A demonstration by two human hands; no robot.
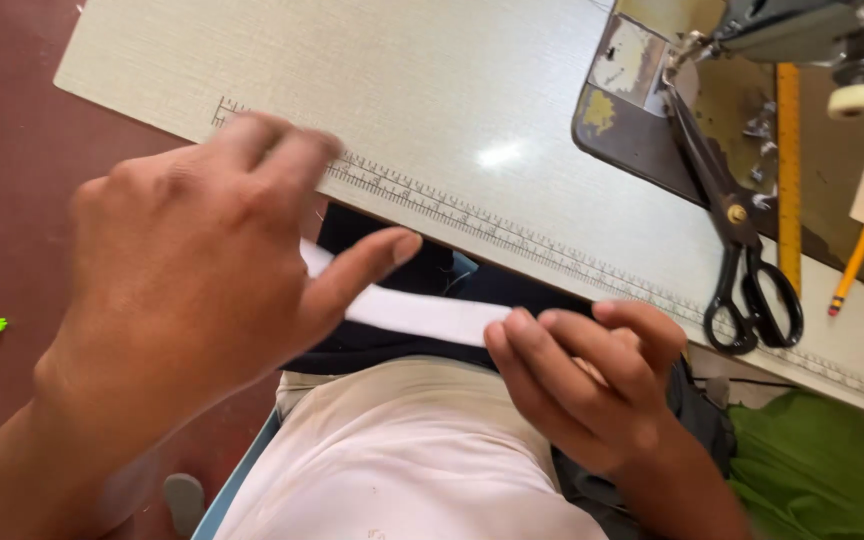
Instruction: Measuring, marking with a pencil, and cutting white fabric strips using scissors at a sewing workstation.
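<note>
A white strip of fabric or elastic (417,312) stretches across my lap, just below the table's front edge. My left hand (197,265) grips its left end, thumb out along the strip, and looks blurred from motion. The strip's right end is pinched in the curled fingers of my right hand (592,375). Dark cloth (472,285) lies under the strip.
The pale sewing table (422,90) has a ruler scale (512,235) printed along its front edge. Black scissors (737,235), a yellow ruler (788,170), an orange pencil (860,245) and the sewing machine (802,30) are at the right. Green cloth (817,470) lies lower right.
</note>
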